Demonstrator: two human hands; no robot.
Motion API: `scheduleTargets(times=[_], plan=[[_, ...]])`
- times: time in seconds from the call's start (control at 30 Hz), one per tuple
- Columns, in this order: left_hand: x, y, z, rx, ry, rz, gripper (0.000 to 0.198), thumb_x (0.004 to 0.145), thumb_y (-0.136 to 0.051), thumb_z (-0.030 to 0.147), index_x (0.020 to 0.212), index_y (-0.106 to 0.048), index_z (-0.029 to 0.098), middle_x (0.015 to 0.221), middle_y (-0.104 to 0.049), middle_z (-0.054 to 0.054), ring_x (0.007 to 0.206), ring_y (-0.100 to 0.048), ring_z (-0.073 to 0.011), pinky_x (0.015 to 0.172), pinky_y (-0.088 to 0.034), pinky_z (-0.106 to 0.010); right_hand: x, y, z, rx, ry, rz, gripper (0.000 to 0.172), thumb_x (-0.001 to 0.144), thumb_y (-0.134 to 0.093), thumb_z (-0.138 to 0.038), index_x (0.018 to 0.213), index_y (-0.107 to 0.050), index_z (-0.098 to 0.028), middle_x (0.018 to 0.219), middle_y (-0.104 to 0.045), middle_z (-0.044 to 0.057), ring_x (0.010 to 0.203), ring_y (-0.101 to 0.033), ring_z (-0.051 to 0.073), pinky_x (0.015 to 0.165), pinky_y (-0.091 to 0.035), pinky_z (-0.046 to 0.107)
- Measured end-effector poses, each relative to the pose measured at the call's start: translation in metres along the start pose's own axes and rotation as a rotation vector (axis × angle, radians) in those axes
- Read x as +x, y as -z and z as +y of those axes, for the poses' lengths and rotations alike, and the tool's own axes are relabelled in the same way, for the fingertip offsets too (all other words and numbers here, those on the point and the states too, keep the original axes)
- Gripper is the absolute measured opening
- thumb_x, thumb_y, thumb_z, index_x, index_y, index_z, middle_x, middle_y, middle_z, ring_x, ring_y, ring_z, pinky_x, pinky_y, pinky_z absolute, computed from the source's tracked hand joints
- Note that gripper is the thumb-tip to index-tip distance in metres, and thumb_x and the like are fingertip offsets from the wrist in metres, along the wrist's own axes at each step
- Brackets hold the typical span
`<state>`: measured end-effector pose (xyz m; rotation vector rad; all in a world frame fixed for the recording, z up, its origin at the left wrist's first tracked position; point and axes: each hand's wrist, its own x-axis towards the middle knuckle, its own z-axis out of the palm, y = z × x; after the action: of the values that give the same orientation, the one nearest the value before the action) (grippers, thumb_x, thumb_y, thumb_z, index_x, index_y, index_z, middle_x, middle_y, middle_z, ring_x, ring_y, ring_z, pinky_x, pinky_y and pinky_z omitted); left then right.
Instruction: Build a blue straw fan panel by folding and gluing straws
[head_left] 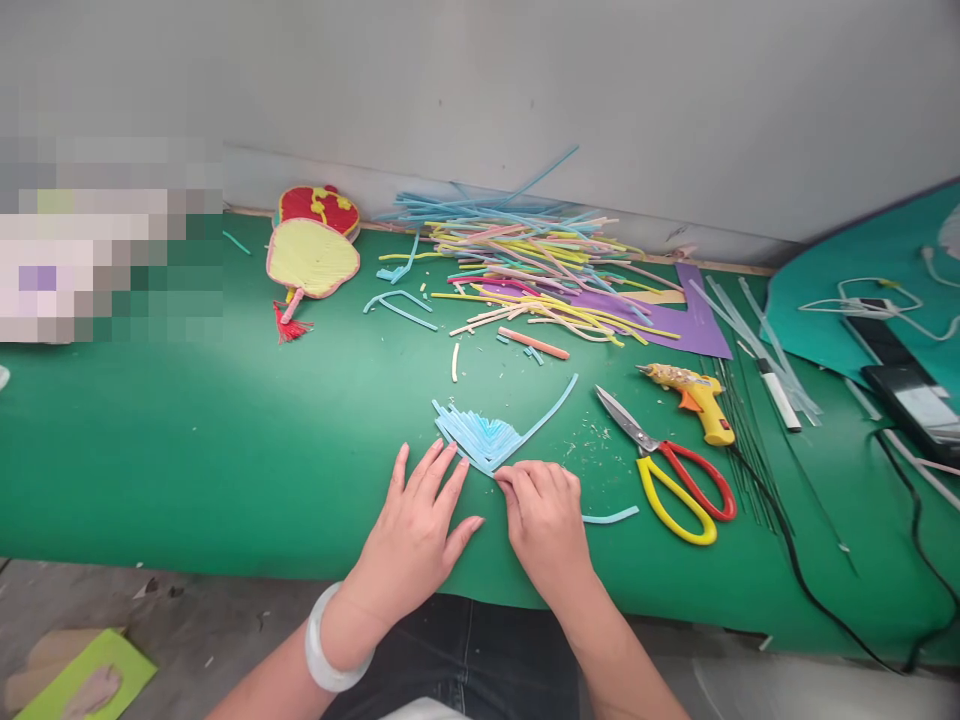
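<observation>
A light blue V-shaped piece made of strips laid side by side lies on the green table, its point towards me. One long strip sticks out from its right edge. My left hand is spread flat, with fingertips touching the piece's lower left edge. With thumb and forefinger, my right hand pinches a light blue strip at the point of the V. The free end of a blue strip shows beyond my right hand; the stretch under that hand is hidden.
Scissors and a yellow glue gun with a black cord lie to the right. Behind are a heap of coloured strips, purple sheet and a yellow fan. Thin wires and a phone lie farther right.
</observation>
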<state>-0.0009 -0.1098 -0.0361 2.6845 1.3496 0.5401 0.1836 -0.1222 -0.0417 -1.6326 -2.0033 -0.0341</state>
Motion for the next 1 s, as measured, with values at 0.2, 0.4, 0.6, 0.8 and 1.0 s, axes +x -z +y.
scheduleTargets(times=[0.2,0.4,0.6,0.8,1.0], plan=[[0.0010,-0.0013,0.0001,0.019,-0.006,0.003,0.051,0.097,-0.052,0.036,0.142,-0.047,0.013,0.147,-0.051,-0.019,0.142,-0.041,-0.0350,0.118,-0.026,-0.064,-0.0003,-0.0002,0.0009,0.006,-0.017,-0.012,0.018,0.100,-0.047,-0.016,0.095,-0.063,-0.022,0.088,-0.066,0.004,0.084,-0.056,0.019,0.085,-0.035,0.036],[0.0021,0.0010,0.0016,0.043,-0.008,-0.004,0.049,0.097,-0.051,0.034,0.141,-0.049,0.012,0.147,-0.051,-0.019,0.141,-0.041,-0.0350,0.117,-0.028,-0.065,0.0003,-0.0004,0.0016,0.037,-0.017,0.000,0.015,0.098,-0.049,-0.013,0.095,-0.061,-0.021,0.087,-0.065,0.004,0.084,-0.055,0.019,0.083,-0.036,0.035],[0.0027,0.0020,0.0024,0.067,-0.010,-0.011,0.048,0.098,-0.051,0.034,0.140,-0.050,0.012,0.146,-0.052,-0.018,0.142,-0.041,-0.0346,0.117,-0.028,-0.065,-0.0001,-0.0015,0.0024,0.053,-0.011,0.014,0.014,0.097,-0.050,-0.012,0.094,-0.060,-0.021,0.088,-0.065,0.004,0.084,-0.055,0.020,0.082,-0.036,0.035],[0.0027,0.0021,0.0022,0.060,-0.011,-0.014,0.047,0.097,-0.051,0.033,0.139,-0.051,0.013,0.146,-0.053,-0.017,0.141,-0.042,-0.0355,0.116,-0.029,-0.066,0.0000,-0.0019,0.0019,0.044,-0.024,0.028,0.015,0.096,-0.050,-0.010,0.093,-0.060,-0.021,0.087,-0.065,0.004,0.082,-0.053,0.019,0.082,-0.035,0.036],[0.0033,0.0029,0.0035,0.084,-0.018,-0.008,0.047,0.098,-0.050,0.033,0.139,-0.051,0.011,0.145,-0.053,-0.018,0.140,-0.043,-0.0352,0.115,-0.030,-0.065,0.0002,-0.0011,0.0015,0.078,-0.039,0.017,0.008,0.096,-0.053,-0.015,0.095,-0.060,-0.021,0.089,-0.066,0.004,0.084,-0.054,0.021,0.083,-0.035,0.037]])
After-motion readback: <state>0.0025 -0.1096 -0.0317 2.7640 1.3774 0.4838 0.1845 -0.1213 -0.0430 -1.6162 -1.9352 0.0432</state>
